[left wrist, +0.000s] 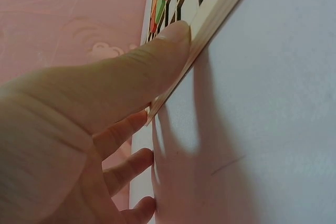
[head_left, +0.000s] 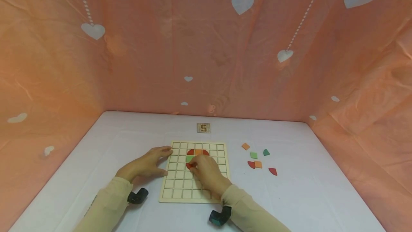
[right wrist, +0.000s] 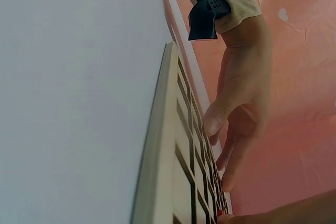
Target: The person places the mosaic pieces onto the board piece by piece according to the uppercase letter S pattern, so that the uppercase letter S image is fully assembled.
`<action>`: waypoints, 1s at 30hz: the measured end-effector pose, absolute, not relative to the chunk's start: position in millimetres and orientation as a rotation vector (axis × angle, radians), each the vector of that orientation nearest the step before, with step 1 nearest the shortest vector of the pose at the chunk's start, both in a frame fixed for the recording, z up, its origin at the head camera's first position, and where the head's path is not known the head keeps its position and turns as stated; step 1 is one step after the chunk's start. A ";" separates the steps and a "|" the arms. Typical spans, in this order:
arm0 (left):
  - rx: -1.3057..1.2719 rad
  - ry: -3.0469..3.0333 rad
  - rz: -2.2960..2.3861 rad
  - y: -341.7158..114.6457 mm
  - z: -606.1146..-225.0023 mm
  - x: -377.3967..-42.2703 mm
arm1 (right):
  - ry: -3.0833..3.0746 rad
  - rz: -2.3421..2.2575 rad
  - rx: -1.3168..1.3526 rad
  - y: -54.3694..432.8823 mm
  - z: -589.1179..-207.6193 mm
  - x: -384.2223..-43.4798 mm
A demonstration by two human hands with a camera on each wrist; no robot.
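Observation:
A wooden grid board (head_left: 173, 196) lies on the table. My left hand (head_left: 149, 164) rests at its left edge, fingers spread and fairly straight; in the left wrist view the thumb (left wrist: 157, 59) touches the board's rim. Over the middle of the grid, my right hand (head_left: 207, 174) pinches a red quarter-circle tile (head_left: 189, 166) at a cell, thumb and forefinger right at it. Just above is a green square tile (head_left: 190, 158). The row beyond holds an orange square tile (head_left: 198, 152) between two red tiles. The right hand covers part of the grid.
Right of the board lie loose tiles: an orange square (head_left: 246, 146), a light green square (head_left: 254, 155), a dark green piece (head_left: 266, 152), a red piece (head_left: 273, 171), and a red one touching another orange square (head_left: 258, 164). A small patterned card (head_left: 203, 128) lies behind the board.

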State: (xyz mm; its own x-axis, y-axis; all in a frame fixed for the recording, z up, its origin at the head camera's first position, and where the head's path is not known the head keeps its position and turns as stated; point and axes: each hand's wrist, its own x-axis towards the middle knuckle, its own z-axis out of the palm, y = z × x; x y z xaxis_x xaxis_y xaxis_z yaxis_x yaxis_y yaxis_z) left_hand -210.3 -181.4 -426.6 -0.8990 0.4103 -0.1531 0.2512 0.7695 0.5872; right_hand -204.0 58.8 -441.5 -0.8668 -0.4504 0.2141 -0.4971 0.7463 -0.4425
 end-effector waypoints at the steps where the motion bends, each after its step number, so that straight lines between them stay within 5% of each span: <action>1: 0.512 2.692 0.837 -181.5 -426.9 -210.4 | -2.846 0.756 0.778 58.6 -441.7 -204.0; 30: 0.546 2.688 0.837 -182.5 -428.6 -211.1 | -2.956 0.965 0.857 69.8 -433.3 -205.2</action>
State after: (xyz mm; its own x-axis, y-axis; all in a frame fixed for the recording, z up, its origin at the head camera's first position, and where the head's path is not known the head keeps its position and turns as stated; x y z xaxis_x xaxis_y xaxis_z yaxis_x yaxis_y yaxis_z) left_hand -211.1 -182.5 -428.6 -0.8917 0.4289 -0.1445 0.2710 0.7617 0.5886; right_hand -205.2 69.8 -433.3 -0.8557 -0.5109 0.0822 -0.4610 0.6804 -0.5697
